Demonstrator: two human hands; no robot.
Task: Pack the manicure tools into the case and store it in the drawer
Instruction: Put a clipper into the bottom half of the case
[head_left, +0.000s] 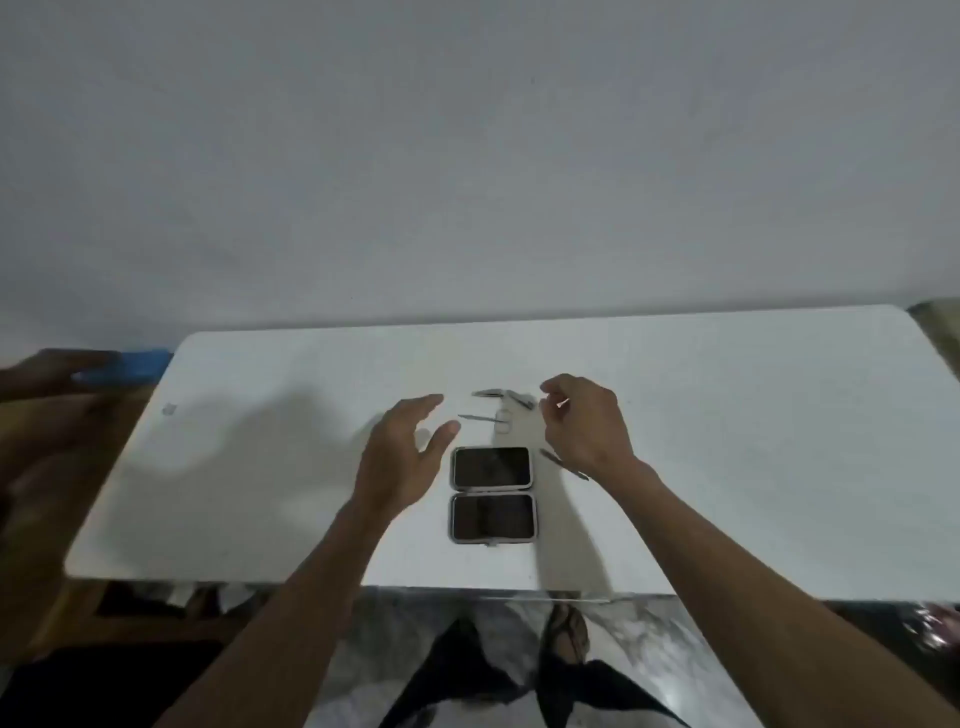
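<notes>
left hand spread; right hand curled, grip unclear (perhaps empty), hiding a tool.

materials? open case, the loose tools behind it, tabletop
Open rectangular case with dark insides: looks like a grey rim around dark lining, leather or plastic, too blurred to tell.
Thin grey scissors and the other slim grey tools: probably steel, judging by the pale metallic sheen.
White rounded-corner tabletop: smooth matte, likely plastic or laminate.
</notes>
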